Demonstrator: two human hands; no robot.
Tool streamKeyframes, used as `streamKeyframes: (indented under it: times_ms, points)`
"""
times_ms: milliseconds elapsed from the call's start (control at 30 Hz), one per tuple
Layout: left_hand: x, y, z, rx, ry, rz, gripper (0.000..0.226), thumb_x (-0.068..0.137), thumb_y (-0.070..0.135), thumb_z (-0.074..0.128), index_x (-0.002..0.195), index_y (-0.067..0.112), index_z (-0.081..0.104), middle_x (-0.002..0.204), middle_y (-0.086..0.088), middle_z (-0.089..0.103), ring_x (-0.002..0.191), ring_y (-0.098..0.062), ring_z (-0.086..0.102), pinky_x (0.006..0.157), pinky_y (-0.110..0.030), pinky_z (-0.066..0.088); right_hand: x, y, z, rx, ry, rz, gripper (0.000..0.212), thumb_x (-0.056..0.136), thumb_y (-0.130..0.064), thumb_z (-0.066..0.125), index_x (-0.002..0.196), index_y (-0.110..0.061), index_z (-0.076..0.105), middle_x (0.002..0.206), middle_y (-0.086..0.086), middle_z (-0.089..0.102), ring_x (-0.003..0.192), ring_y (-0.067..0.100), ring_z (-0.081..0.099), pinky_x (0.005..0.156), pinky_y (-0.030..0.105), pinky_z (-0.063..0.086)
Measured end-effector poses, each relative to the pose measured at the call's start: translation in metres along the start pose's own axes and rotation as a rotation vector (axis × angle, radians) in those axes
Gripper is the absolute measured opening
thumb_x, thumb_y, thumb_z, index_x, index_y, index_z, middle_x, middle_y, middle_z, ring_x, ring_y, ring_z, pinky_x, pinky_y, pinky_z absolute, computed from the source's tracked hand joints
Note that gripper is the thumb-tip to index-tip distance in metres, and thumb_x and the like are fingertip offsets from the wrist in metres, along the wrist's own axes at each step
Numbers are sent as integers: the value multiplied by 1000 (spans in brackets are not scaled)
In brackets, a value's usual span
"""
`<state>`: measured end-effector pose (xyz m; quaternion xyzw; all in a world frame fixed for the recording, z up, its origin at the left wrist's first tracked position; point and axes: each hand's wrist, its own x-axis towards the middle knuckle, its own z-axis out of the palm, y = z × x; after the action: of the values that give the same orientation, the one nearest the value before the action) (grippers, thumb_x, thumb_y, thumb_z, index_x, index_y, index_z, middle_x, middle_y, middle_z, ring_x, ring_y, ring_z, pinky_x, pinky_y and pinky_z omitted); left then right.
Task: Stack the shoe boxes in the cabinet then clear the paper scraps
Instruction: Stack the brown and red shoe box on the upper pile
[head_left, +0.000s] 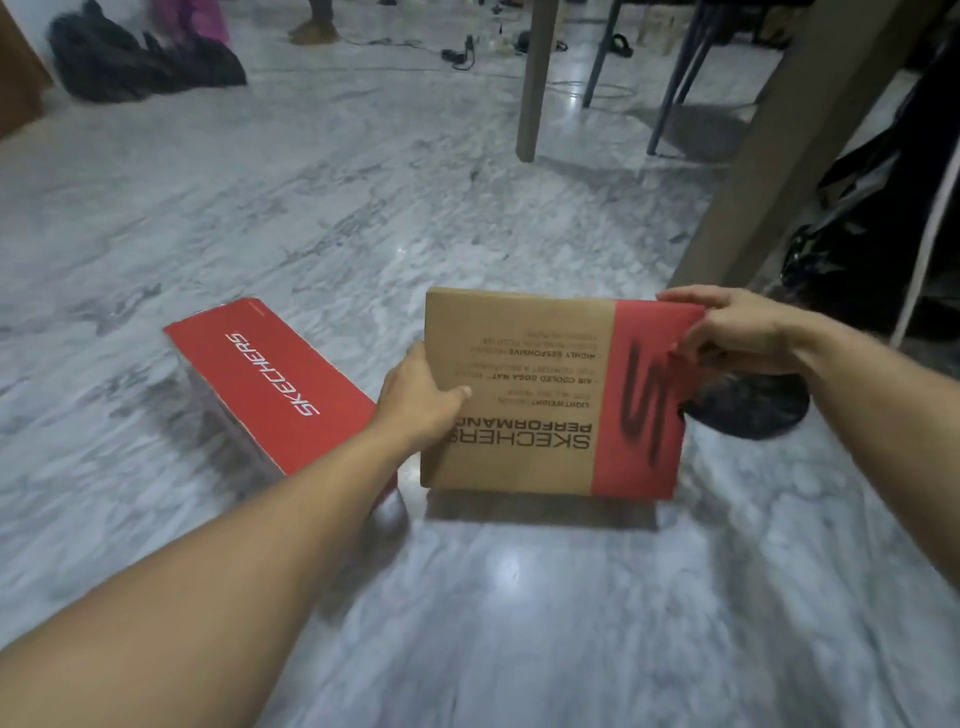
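A brown cardboard shoe box (524, 395) with a red band and upside-down black lettering is tilted up just above the marble floor, its printed face towards me. My left hand (418, 397) grips its left edge, thumb across the face. My right hand (737, 335) holds the upper right corner over the red band. A red shoe box (270, 379) with white lettering lies on the floor to the left, partly behind my left forearm. No cabinet or paper scraps are in sight.
Wooden table legs (535, 78) and a thick post (779, 156) stand behind and to the right. Black bags (852, 249) sit at the right, a round black object (748, 410) lies behind the box, and dark cloth (130, 57) is heaped at far left.
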<state>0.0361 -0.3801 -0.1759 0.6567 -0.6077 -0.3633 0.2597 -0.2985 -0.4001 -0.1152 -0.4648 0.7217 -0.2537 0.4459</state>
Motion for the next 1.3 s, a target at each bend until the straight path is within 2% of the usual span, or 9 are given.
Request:
streamKeyframes:
  times_ms: [133, 233, 367, 533, 700, 833, 1000, 1167, 1300]
  points:
    - [3, -11, 15, -116, -36, -67, 54, 81, 15, 72, 128, 20, 45, 113, 8, 59, 110, -19, 58, 92, -35, 48, 5, 33, 39, 166, 231, -157, 75, 84, 4, 67, 145, -29, 37, 118, 7, 63, 92, 25, 68, 81, 53, 58]
    - [-3, -20, 22, -147, -91, -89, 69, 73, 5, 71, 130, 32, 42, 103, 13, 66, 102, -17, 64, 87, -36, 53, 5, 59, 63, 139, 231, -154, 70, 86, -2, 69, 143, -30, 42, 120, 0, 65, 109, 24, 65, 92, 50, 55]
    - [0, -31, 28, -229, -102, -106, 85, 53, 8, 65, 128, 39, 38, 99, 9, 72, 94, -18, 69, 81, -45, 59, 5, 81, 79, 55, 192, -118, 67, 86, -18, 72, 141, -39, 42, 128, -4, 61, 110, 19, 63, 100, 45, 50]
    - [-7, -41, 32, -221, -115, -181, 90, 47, 27, 81, 130, 22, 44, 105, 8, 69, 98, -16, 67, 93, -41, 54, -10, 90, 89, -8, 92, -68, 91, 81, -25, 79, 154, -23, 25, 122, -7, 53, 104, 15, 59, 86, 28, 48]
    - [-19, -44, 32, -245, -156, -193, 110, 30, 36, 91, 127, 19, 43, 115, 4, 65, 107, -17, 62, 99, -40, 50, -26, 97, 86, -6, -51, -50, 128, 54, -22, 97, 156, -20, 18, 132, -2, 58, 101, 4, 62, 78, 23, 51]
    - [-27, -27, 27, -250, -182, -141, 94, 54, 5, 92, 129, 14, 36, 119, 1, 59, 111, -17, 58, 98, -32, 47, -39, 79, 68, -53, -68, -36, 130, 50, -20, 96, 154, -25, 17, 128, -1, 55, 101, 18, 63, 67, 40, 59]
    - [-37, 7, -5, -283, -188, -62, 84, 50, 17, 94, 115, 25, 41, 109, 11, 66, 103, -11, 63, 94, -37, 52, -62, 41, 32, -82, -58, -87, 125, 46, -27, 95, 150, -34, 26, 123, -3, 57, 99, 26, 66, 66, 56, 60]
    - [-65, 49, -51, -291, -115, 19, 85, 53, 22, 93, 125, 25, 49, 112, 9, 69, 105, -14, 65, 98, -42, 50, -104, 2, 11, -55, -18, -180, 125, 41, -32, 98, 146, -35, 30, 122, -6, 58, 100, 20, 66, 63, 49, 61]
    - [-99, 75, -97, -250, -60, 37, 83, 57, 20, 92, 128, 21, 49, 117, 5, 67, 108, -17, 64, 101, -39, 48, -141, -35, 8, -80, -13, -277, 133, 35, -41, 98, 148, -25, 29, 132, -1, 54, 99, 13, 65, 72, 48, 60]
